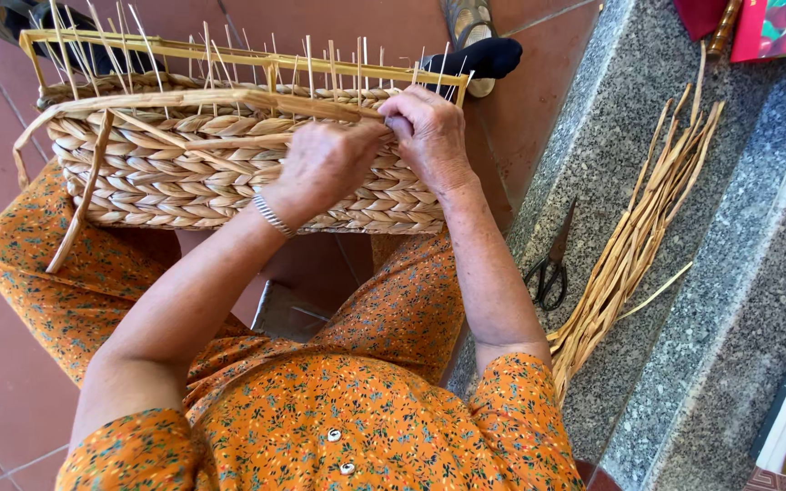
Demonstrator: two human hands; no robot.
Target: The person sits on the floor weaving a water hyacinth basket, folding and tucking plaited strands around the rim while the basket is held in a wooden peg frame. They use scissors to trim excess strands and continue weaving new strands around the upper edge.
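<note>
The basket (229,173) lies across the person's knees, with its woven side turned up toward the camera and its thin upright sticks (311,64) pointing away. A flat strand (302,105) runs along the top edge of the woven part, and both hands meet on it near the right end of the basket.

The left hand (320,168) is closed, with its fingers curled down over the top row and pressing on the weave. The right hand (429,136) is also closed; it pinches the strand between thumb and fingers, just beside the left hand, so the two hands touch.

To do this step well, I think the strand should stay flat and be pulled tight against the row under it, so no gap stays between the rows. The left hand is best kept pressing on the finished part while the right hand guides the strand around each upright stick, one by one. The pull should be even, because the sticks are thin and can bend out of line.

One loose strand (84,195) hangs down on the left side of the basket. On the stone step at the right lie a bundle of dry strands (639,227) and, near it, scissors (552,264).
</note>
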